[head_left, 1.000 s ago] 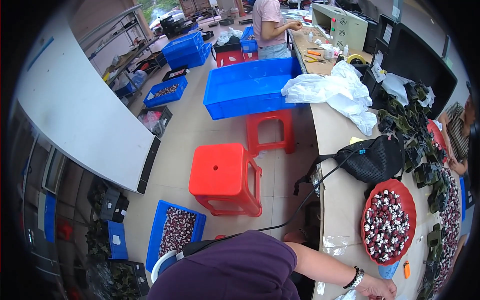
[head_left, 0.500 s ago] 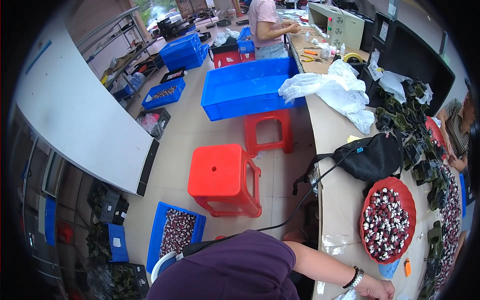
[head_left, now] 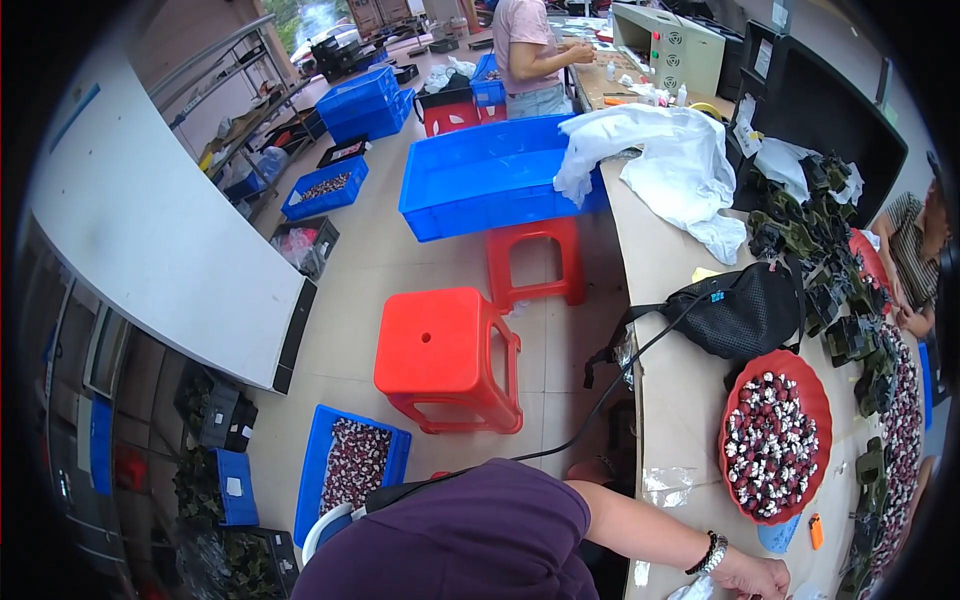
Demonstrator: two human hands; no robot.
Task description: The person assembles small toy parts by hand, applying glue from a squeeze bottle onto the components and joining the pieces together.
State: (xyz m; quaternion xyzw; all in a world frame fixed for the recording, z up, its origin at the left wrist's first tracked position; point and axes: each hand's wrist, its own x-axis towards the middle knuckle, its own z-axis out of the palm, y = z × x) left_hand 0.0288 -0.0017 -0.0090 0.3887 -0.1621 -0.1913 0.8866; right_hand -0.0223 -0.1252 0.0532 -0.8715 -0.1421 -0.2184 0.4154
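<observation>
My left hand [head_left: 757, 577] rests low over the table, at the picture's lower edge. Its fingers are curled together, and whatever they may hold is hidden. A dark beaded bracelet and a metal band circle the wrist. Close by lie an orange lighter-like piece [head_left: 816, 531] and a blue piece [head_left: 779, 534] partly under a dish. That red scalloped dish [head_left: 733, 480] carries many small dark-red and white parts [head_left: 772, 440]. White crumpled plastic [head_left: 692, 590] shows beside my wrist. My right hand is out of the picture.
A black mesh bag [head_left: 735, 312] with a cable, dark green moulded parts [head_left: 870, 345] and a white plastic bag [head_left: 680, 165] lie on the table. Red stools [head_left: 430, 345] and blue crates [head_left: 480, 180] stand left. Two other people [head_left: 528, 55] are at the far and right sides.
The white plastic bag at the far table edge has billowed upward and changed shape. My left hand stays nearly in place, and the view has shifted very slightly.
</observation>
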